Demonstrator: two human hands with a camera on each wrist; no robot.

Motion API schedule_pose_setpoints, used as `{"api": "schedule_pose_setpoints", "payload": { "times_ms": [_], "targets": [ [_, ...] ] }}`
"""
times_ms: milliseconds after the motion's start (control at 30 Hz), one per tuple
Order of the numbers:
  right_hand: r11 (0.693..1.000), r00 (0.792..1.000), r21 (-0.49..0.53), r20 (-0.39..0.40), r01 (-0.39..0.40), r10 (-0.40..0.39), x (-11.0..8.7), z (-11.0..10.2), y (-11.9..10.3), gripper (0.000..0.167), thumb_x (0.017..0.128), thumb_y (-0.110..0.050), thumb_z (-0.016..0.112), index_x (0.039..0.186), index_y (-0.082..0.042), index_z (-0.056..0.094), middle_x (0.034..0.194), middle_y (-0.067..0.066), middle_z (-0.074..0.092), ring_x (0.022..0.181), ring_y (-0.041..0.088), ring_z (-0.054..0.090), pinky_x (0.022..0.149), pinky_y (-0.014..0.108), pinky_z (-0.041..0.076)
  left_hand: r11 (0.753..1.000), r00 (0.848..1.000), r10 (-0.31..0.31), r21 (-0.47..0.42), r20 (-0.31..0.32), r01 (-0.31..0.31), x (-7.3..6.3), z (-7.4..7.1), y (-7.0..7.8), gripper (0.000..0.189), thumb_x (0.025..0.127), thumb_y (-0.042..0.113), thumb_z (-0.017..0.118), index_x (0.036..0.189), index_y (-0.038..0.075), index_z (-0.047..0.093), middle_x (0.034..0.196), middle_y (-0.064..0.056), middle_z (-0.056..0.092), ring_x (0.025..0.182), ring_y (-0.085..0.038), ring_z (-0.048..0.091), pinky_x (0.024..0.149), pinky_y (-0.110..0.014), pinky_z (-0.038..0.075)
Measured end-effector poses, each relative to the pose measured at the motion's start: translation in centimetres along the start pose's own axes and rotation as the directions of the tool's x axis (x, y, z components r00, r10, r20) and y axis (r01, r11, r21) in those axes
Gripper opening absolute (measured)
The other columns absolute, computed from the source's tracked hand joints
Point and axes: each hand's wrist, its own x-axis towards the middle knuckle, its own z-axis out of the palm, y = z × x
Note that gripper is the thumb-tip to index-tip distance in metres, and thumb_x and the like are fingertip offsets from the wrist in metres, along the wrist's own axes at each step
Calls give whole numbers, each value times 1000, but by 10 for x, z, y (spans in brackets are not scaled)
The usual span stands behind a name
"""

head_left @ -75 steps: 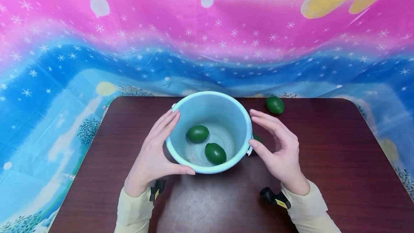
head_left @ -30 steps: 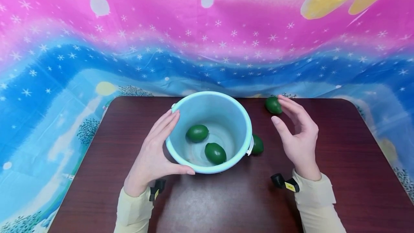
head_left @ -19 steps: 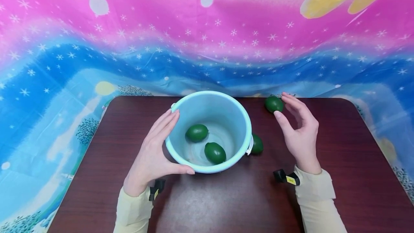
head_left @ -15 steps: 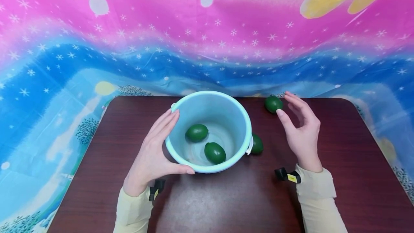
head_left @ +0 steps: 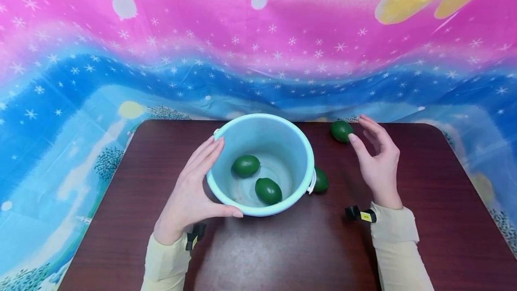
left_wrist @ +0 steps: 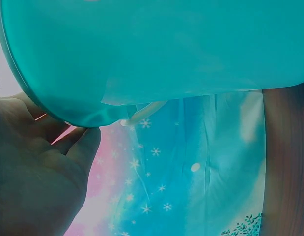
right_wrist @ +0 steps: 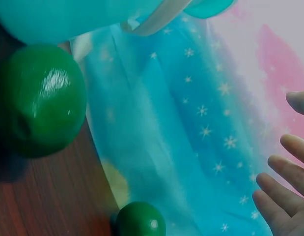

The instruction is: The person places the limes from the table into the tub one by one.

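Observation:
A light blue bucket (head_left: 262,210) stands on the table with two green limes, one lime (head_left: 246,166) towards the back and another lime (head_left: 268,191) in front. My left hand (head_left: 190,187) rests against the bucket's left side, fairly straight fingers on the rim and thumb along its front edge. In the left wrist view its fingertips (left_wrist: 88,140) touch the rim. My right hand (head_left: 378,160) is held in the air, fingers spread and holding nothing. Just left of it lies a lime (head_left: 341,131) near the back edge. A further lime (head_left: 321,180) sits beside the bucket, partly hidden by it.
The dark brown wooden table (head_left: 428,219) carries everything. A printed cloth (head_left: 258,71) with snowflakes hangs behind it. The bucket's white handle (head_left: 312,182) hangs at its right side. Black wrist cameras sit on both cuffs.
My right hand has left the bucket's right side and moved right, reaching beside the back lime, then drifting slightly right. The left hand and bucket have stayed put.

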Motion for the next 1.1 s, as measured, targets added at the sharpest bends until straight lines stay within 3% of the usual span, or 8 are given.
{"api": "schedule_pose_setpoints", "payload": {
  "times_ms": [433,633,867,1100],
  "targets": [
    [994,998,-90,7,-65,66,5,-5,27,39,96,-3,70,134,0,65,141,19,58,135,22,50,109,40,41,1000,1000,9,-1,-7,-9,-1,0,-1,130,57,82,80,157,9,41,162,0,36,150,-23,25,115,-51,30],
    [985,994,-141,39,-95,101,6,-8,60,42,95,-5,72,136,-1,64,146,15,55,140,21,44,111,45,39,1000,1000,10,0,-7,-10,0,0,0,130,56,82,81,156,9,41,162,1,36,150,-23,25,115,-50,29],
    [962,975,-247,156,-115,156,4,-15,107,55,94,-20,77,146,-20,58,158,0,42,146,14,34,116,45,30,1000,1000,10,-1,-6,-10,0,0,0,130,56,82,81,157,9,41,162,1,36,150,-23,25,115,-50,29],
    [935,936,-341,290,-95,201,2,-16,126,68,95,-29,76,155,-17,46,166,-6,24,151,26,23,115,62,22,1000,1000,6,-2,-3,-6,0,0,0,130,56,82,80,157,10,41,162,1,36,150,-23,25,115,-50,30]
  ]
}}
